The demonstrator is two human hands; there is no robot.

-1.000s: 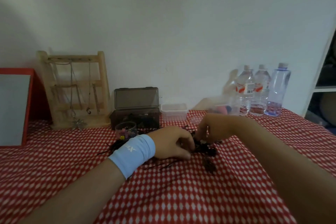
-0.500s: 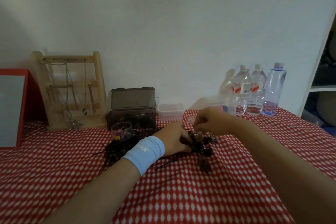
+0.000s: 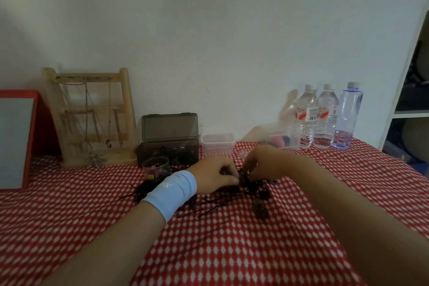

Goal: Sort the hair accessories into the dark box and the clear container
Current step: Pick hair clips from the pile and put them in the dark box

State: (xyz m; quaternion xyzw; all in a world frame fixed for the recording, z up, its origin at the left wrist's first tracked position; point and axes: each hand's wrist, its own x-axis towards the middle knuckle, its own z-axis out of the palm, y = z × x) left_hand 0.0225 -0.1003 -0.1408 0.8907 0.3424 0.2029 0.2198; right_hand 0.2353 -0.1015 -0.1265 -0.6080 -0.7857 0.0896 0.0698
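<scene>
The left hand, with a pale blue wristband behind it, has its fingers curled and its thumb pressed in, gripping into the dark tangle of hair accessories on the desk. The right hand meets it from the right, fingertips bent down and pinching a piece out of the same tangle. The two hands almost touch, and the tangle lies directly under and between them. Exactly which piece each holds is too dark and blurred to tell.

Just near of the hands, thin hairpins lie scattered on the red-and-white cloth, and a dark clip sits to their right. More dark strands spread to the left of the wristband.

Beyond the left hand, the dark box stands open with its lid upright, and dark items already lie inside. To its right, far of the gap between the hands, the clear container looks empty or nearly so.

By my reading the sort is under way but far from done. Some pieces are boxed, but most of the pile is on the cloth and needs untangling before either hand can carry anything the short way back to the containers.

A small glass cup of coloured bits stands near the box.
</scene>
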